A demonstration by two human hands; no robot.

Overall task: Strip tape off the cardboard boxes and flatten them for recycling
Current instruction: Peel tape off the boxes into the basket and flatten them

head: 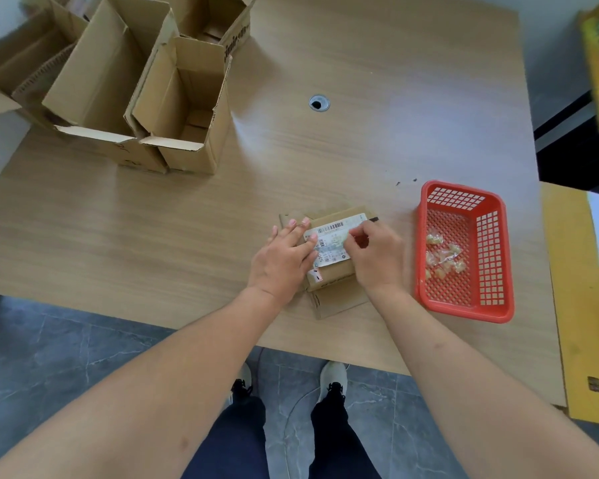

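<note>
Tape and a white shipping label (331, 242) are being picked at on a small flat cardboard box (329, 271), which lies near the front edge of the wooden table (187, 236). The box is held down by the left hand (282, 262), its fingers spread flat on the top. The label's edge seems to be pinched by the right hand (374, 254), with fingers curled (the exact spot is hidden). The peel is best pulled low and slow, so nothing tears. Bits can be dropped in the red basket (464, 305) just beside it. More open boxes (146, 98) wait at the far left.
</note>
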